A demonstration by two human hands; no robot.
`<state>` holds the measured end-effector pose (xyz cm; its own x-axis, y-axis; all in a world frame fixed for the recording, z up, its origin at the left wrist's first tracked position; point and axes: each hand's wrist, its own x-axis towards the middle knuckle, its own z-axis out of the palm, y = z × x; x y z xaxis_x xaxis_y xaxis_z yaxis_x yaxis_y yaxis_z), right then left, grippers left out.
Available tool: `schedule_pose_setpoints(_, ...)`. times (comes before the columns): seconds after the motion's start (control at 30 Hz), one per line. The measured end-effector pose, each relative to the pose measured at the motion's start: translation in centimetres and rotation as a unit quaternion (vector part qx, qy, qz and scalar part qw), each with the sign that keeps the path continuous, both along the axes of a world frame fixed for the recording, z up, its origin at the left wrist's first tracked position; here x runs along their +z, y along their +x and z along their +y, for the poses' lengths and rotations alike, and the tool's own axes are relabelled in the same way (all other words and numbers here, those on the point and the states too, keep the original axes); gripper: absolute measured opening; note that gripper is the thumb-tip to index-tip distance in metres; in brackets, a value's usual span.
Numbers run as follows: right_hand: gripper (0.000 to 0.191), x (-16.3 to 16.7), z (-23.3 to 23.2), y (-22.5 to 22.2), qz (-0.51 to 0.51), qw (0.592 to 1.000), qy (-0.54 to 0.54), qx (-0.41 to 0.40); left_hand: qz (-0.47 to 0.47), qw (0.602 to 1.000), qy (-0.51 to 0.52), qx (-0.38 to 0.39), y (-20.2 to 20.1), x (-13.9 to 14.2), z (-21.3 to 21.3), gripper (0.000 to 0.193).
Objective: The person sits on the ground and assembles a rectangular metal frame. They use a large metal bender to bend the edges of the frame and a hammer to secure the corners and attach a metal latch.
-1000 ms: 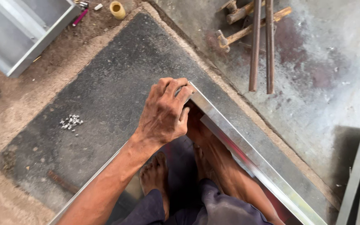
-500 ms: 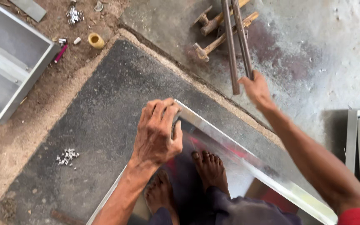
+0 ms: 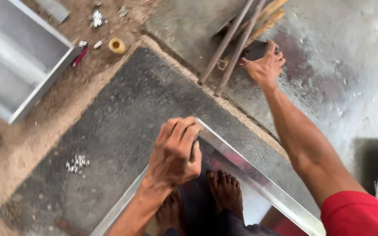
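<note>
1. My left hand is clamped over the top corner of the metal frame, fingers curled tight round the joint. The frame stands on the dark mat, with my bare feet just behind it.
2. My right hand reaches far out to the concrete floor and rests on a dark flat object beside two long metal rods. Fingers are bent over it; I cannot tell if the grip is closed yet.
3. To do it well, I judge: keep the left hand firm so the frame corner does not tip while I lean, and get the fingers fully under the dark object before lifting.
4. Avoid knocking the rods or the wooden sticks touching them.
5. Nearby: a small pile of screws on the mat, a yellow tape roll, and a metal box section at left.
</note>
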<state>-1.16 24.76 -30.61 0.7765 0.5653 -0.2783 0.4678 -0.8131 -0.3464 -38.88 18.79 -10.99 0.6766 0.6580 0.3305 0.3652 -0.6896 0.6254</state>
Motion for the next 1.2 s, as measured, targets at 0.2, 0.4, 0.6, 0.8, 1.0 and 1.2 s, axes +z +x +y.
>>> schedule_pose_setpoints(0.2,0.087,9.7,-6.7,-1.0,0.414,0.896,0.145,-0.068,-0.020,1.000,0.002,0.000,-1.1,-1.4,-0.4,0.035)
schedule_pose_setpoints(0.4,0.051,19.4,-18.3,-4.1,0.665,0.641,0.378,0.068,-0.020,0.999,0.001,-0.036,-1.3,-2.3,0.5,0.040)
schedule_pose_setpoints(0.6,0.030,21.3,-25.5,-18.6,0.744,0.611,0.225,-0.151,0.174,0.971,-0.011,-0.162,-1.1,-1.6,3.1,0.043)
schedule_pose_setpoints(0.8,0.007,9.6,-24.3,-26.9,0.759,0.431,0.295,-0.389,0.235,0.957,-0.060,-0.160,-0.5,1.1,3.2,0.047)
schedule_pose_setpoints(1.0,0.013,1.7,-21.8,-24.2,0.746,0.408,0.388,-0.356,0.152,0.983,-0.030,-0.102,-0.6,0.5,1.5,0.045)
schedule_pose_setpoints(1.2,0.013,1.2,-21.6,-23.9,0.746,0.406,0.385,-0.360,0.043,0.997,0.050,0.028,0.0,2.9,-3.5,0.028)
